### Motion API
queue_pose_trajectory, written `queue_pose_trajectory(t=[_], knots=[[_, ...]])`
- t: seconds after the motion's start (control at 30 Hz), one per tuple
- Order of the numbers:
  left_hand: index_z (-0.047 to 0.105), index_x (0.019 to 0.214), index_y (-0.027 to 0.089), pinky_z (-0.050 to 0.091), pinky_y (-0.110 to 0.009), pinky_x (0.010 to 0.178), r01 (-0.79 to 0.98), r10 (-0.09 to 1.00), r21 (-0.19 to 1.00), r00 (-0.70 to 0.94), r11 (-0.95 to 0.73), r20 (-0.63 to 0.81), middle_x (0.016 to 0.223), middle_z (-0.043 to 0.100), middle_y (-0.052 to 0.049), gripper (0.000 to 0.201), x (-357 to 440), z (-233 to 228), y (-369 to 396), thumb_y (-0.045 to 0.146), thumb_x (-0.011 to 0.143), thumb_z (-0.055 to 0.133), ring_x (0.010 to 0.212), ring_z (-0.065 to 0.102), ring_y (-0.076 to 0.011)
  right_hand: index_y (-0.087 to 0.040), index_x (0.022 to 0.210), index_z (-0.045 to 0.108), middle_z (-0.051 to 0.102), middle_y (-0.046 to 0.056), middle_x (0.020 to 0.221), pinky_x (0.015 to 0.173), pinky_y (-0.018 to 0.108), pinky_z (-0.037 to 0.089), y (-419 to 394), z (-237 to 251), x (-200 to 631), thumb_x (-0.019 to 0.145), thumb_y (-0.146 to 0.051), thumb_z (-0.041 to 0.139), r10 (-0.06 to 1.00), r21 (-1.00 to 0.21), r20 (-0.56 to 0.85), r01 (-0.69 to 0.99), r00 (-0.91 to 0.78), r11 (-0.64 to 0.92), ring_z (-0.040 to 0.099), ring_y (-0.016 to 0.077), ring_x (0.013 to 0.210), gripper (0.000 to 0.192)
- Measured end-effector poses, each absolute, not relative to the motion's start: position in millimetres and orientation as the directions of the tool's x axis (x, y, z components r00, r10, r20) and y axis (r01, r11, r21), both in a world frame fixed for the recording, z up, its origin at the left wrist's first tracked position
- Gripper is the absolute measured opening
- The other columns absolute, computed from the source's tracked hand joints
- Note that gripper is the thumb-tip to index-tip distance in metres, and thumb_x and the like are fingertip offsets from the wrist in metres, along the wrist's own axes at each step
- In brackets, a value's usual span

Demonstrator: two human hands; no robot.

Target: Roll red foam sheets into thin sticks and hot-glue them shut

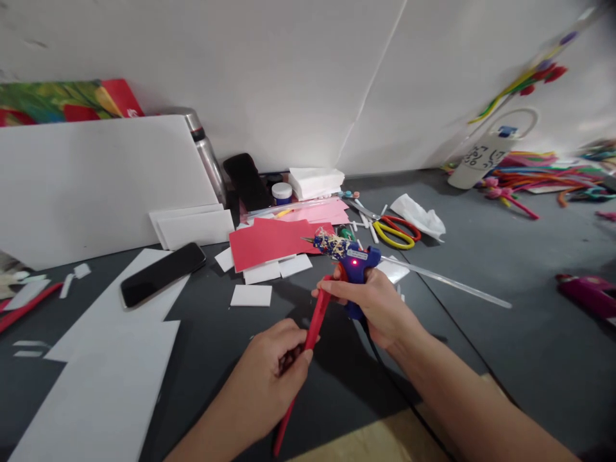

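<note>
My right hand [382, 308] is wrapped round the handle of a blue hot glue gun [357, 266], whose small red light is lit. Dried glue strands cover the gun's front, and its nozzle points left. Out of its back sticks a long clear glue stick [457, 282]. Between thumb and fingers, my left hand [264, 372] pinches a narrow red folded strip [317, 319], held slanting above the table. The strip's upper end touches the fingertips of my right hand. Just beyond lie red card pieces [272, 240] and a small white card [251, 296].
A black phone [163, 274] rests on white sheets [106, 391] at left. Beyond the glue gun are scissors [397, 232] with red and yellow handles and a crumpled tissue [419, 217]. A purple tool [587, 295], a white bottle [481, 160] and pipe cleaners [543, 173] are at right.
</note>
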State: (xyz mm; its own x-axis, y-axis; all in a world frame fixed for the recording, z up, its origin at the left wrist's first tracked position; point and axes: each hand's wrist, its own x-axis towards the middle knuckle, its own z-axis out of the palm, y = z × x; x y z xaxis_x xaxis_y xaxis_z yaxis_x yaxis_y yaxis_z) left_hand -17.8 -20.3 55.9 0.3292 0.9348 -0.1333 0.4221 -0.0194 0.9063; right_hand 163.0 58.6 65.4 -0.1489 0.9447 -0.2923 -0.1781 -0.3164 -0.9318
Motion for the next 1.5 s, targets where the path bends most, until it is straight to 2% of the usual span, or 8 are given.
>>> queue_pose_trajectory(t=[0.23,0.37,0.5,0.73,0.9,1.07,1.37,1.5], knots=[[0.074,0.107,0.016,0.046,-0.024,0.056,-0.022,0.944,0.947,0.088,0.321,-0.318,0.067,0.059,0.001,0.035,-24,42,-13,0.041,0.083,0.068,0.057,0.054,-0.0123,-0.017,0.074,0.066,0.076,0.01,0.095,0.084,0.036,0.053,57,67,163,0.061,-0.035,0.089,0.961,-0.955,-0.246,-0.14,-0.128,-0.263,0.072,0.0272,0.092,0.032],[0.074,0.11,0.016,0.05,-0.023,0.066,-0.238,0.942,0.935,-0.148,0.262,-0.301,0.077,0.071,-0.003,0.04,-27,43,-6,0.04,0.078,0.077,0.067,0.061,-0.0132,-0.017,0.071,0.064,0.076,0.008,0.089,0.08,0.035,0.054,44,65,150,0.06,-0.034,0.089,0.923,-0.928,-0.293,-0.156,-0.251,-0.337,0.072,0.0258,0.086,0.033],[0.074,0.11,0.016,0.053,-0.024,0.071,-0.325,0.933,0.935,-0.274,0.139,-0.234,0.082,0.074,-0.003,0.039,-27,46,-1,0.039,0.078,0.078,0.073,0.065,-0.0145,-0.017,0.072,0.062,0.071,0.002,0.073,0.067,0.03,0.054,31,57,137,0.063,-0.033,0.087,0.848,-0.889,-0.358,-0.135,-0.391,-0.438,0.069,0.019,0.069,0.031],[0.075,0.106,0.018,0.052,-0.019,0.064,-0.326,0.922,0.942,-0.333,0.083,-0.196,0.082,0.074,-0.001,0.031,-22,43,0,0.036,0.08,0.078,0.067,0.063,-0.0106,-0.017,0.073,0.06,0.067,-0.001,0.069,0.058,0.023,0.049,27,54,130,0.062,-0.031,0.088,0.846,-0.875,-0.382,-0.147,-0.372,-0.46,0.068,0.016,0.064,0.034],[0.075,0.081,0.014,0.054,-0.023,0.065,-0.385,0.869,0.913,-0.397,0.135,-0.296,0.075,0.073,-0.002,0.027,-18,48,-1,0.035,0.067,0.086,0.065,0.065,-0.0128,-0.017,0.075,0.061,0.068,-0.003,0.071,0.062,0.022,0.05,26,54,129,0.059,-0.029,0.09,0.87,-0.872,-0.387,-0.186,-0.306,-0.454,0.068,0.0144,0.064,0.036],[0.071,0.071,0.012,0.049,-0.021,0.06,-0.411,0.863,0.875,-0.311,0.256,-0.399,0.065,0.069,-0.002,0.027,-16,49,-2,0.033,0.062,0.088,0.059,0.059,-0.0106,-0.017,0.073,0.061,0.067,-0.003,0.067,0.061,0.024,0.051,25,54,125,0.056,-0.03,0.09,0.877,-0.873,-0.394,-0.188,-0.276,-0.451,0.068,0.016,0.063,0.036],[0.076,0.087,0.01,0.053,-0.028,0.068,-0.539,0.895,0.808,-0.202,0.237,-0.398,0.084,0.077,-0.012,0.029,-18,48,-7,0.037,0.079,0.075,0.077,0.068,-0.0196,-0.018,0.074,0.062,0.068,-0.002,0.069,0.064,0.026,0.052,33,60,133,0.056,-0.031,0.092,0.926,-0.899,-0.344,-0.229,-0.156,-0.373,0.07,0.0183,0.066,0.037],[0.078,0.084,0.008,0.053,-0.032,0.074,-0.499,0.933,0.855,-0.222,0.142,-0.284,0.082,0.077,-0.015,0.035,-20,48,-10,0.04,0.088,0.062,0.08,0.07,-0.0227,-0.018,0.074,0.061,0.069,-0.001,0.07,0.065,0.026,0.053,45,64,147,0.057,-0.032,0.093,0.948,-0.912,-0.311,-0.26,-0.073,-0.319,0.073,0.0211,0.069,0.039]])
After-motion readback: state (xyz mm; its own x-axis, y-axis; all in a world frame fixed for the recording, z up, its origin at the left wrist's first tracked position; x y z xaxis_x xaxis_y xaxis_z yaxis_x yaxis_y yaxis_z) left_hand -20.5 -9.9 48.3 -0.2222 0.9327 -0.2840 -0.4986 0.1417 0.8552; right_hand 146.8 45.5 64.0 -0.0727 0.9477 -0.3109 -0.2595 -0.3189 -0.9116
